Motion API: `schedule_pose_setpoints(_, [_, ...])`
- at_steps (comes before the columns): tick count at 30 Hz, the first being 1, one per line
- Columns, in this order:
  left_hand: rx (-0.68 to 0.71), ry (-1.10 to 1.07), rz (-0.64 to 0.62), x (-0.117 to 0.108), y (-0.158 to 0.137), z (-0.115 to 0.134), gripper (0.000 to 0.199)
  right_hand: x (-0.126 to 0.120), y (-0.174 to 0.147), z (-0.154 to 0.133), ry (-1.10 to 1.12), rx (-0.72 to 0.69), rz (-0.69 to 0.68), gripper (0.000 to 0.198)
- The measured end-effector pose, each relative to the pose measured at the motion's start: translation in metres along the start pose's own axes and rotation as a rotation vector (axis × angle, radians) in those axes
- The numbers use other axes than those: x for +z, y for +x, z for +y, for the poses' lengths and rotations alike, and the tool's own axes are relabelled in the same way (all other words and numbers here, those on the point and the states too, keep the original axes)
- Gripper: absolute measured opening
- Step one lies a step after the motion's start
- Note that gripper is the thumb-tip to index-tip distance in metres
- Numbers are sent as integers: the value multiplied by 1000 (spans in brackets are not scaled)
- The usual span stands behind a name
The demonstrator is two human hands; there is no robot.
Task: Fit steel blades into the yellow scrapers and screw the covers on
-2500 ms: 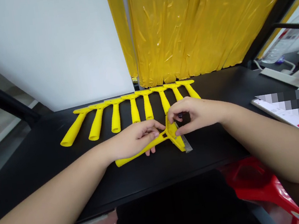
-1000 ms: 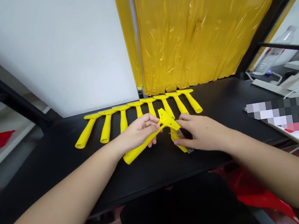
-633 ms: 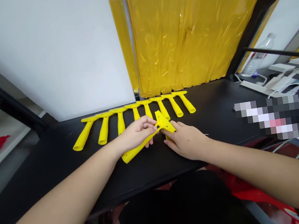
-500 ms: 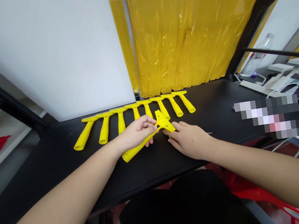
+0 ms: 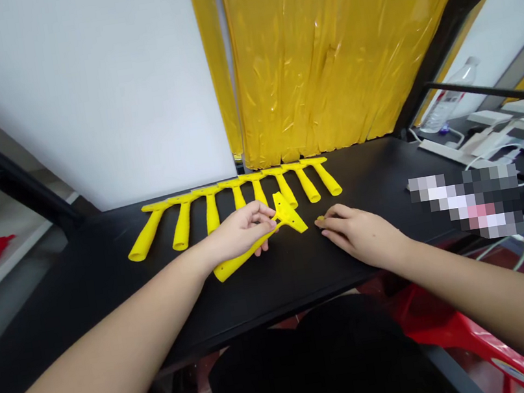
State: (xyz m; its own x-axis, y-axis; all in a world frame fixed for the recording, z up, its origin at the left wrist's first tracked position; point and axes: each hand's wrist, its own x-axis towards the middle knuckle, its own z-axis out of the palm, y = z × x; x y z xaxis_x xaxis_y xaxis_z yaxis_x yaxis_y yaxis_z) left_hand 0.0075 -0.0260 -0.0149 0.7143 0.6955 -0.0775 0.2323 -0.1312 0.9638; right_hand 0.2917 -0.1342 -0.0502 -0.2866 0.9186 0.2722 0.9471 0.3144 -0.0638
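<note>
My left hand (image 5: pixel 243 228) is closed around the neck of a yellow plastic scraper (image 5: pixel 289 214). Its wide head with small holes points right, and its hollow handle slants down to the left beneath my fingers. Away to the right of that head, my right hand (image 5: pixel 366 233) pinches a small yellow piece (image 5: pixel 320 219) between thumb and fingertips; its exact kind is too small to tell. Behind my hands lies a row of several similar yellow scrapers (image 5: pixel 308 184), heads toward the back and handles toward me. My left hand hides parts of the middle ones.
The black tabletop (image 5: pixel 276 293) ends at a front edge near my lap. A white panel (image 5: pixel 105 102) and a yellow-wrapped panel (image 5: pixel 320 56) stand along the back. At right are a plastic bottle (image 5: pixel 449 99), cables and white power strips. A red stool (image 5: pixel 464 330) sits below.
My right hand has moved right, away from the scraper head, with the small yellow piece now visible in its fingertips. My left hand and the scraper have stayed nearly in place.
</note>
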Motion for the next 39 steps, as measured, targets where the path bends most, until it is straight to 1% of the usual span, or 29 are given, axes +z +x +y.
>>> schedule_pose_setpoints(5, [-9,17,-14,0,0,1,28,-4,-7,21,-73,68,17,35])
schedule_pose_setpoints(10, [-24,27,-35,-1,0,1,28,-4,-12,57,-138,177,27,39])
schedule_pose_setpoints(13, [-34,30,-57,-1,0,-1,30,-3,-7,78,-194,244,4,39])
schedule_pose_setpoints(16, [-62,52,-100,0,-2,-2,33,-2,6,95,-246,344,-40,40])
schedule_pose_setpoints(20, [-94,82,-161,1,-4,1,35,2,33,121,-270,475,-120,40])
schedule_pose_setpoints(25, [-112,89,-166,1,-4,3,34,9,68,154,-229,560,-167,44])
schedule_pose_setpoints(32, [-109,71,-174,2,-5,0,32,15,101,179,-200,586,-180,42])
schedule_pose_setpoints(36, [-102,67,-186,2,-4,0,32,18,110,186,-197,589,-186,42])
schedule_pose_setpoints(39, [-111,52,-183,1,-4,-1,32,18,114,186,-195,601,-197,44])
